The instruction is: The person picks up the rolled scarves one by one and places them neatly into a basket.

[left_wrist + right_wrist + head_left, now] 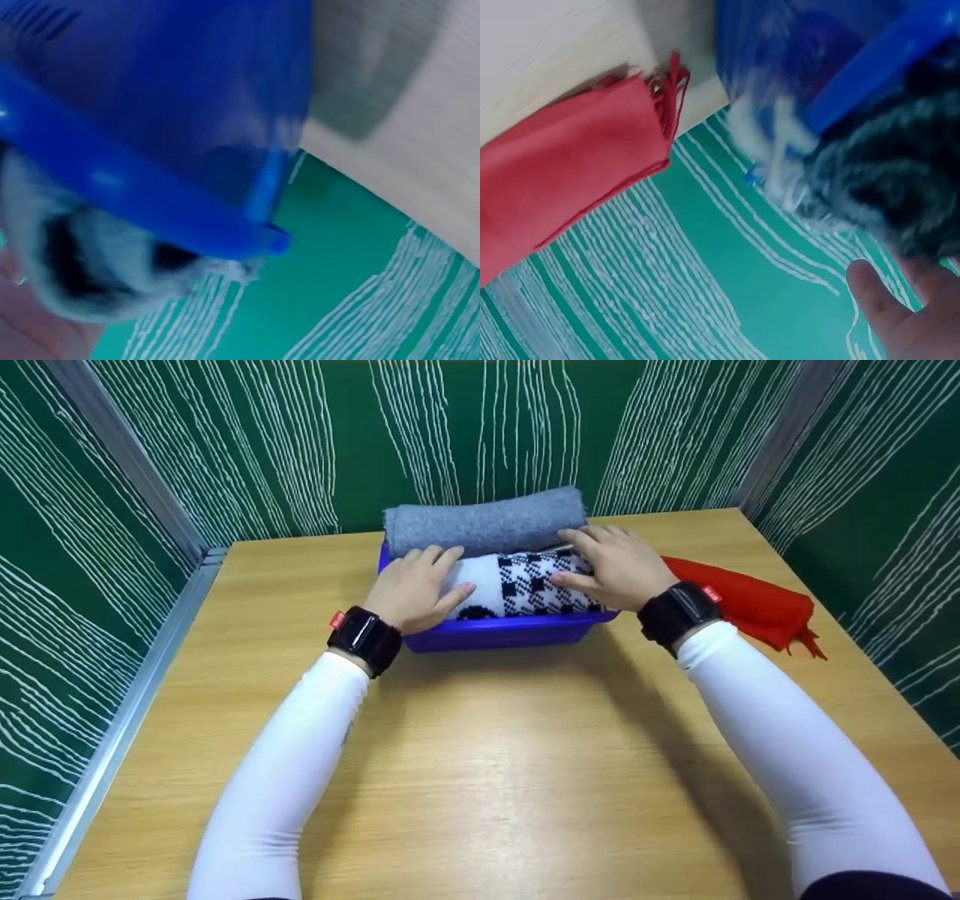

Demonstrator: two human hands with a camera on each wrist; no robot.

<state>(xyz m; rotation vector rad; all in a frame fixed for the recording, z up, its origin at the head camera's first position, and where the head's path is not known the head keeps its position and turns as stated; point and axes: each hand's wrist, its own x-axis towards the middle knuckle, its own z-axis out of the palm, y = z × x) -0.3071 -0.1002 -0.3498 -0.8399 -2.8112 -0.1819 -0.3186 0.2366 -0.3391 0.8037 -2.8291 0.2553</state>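
A blue plastic basket [499,636] stands on the table with two rolled fabrics in it. At its front lies a white roll with a black houndstooth pattern [536,585], likely a scarf; behind it is a fuzzy grey roll [484,521]. My left hand [409,589] rests on the patterned roll's plain white left end, fingers stretched out. On the right end, my right hand [622,566] lies with fingers and thumb spread. In the left wrist view the basket wall [165,97] is blurred and little of the hand [37,322] shows.
A folded red scarf [739,600] with a fringed end lies on the wooden table [480,780], right of the basket. Green panels [360,435] with white string-like lines stand behind and at both sides. A metal rail [127,690] runs along the left edge.
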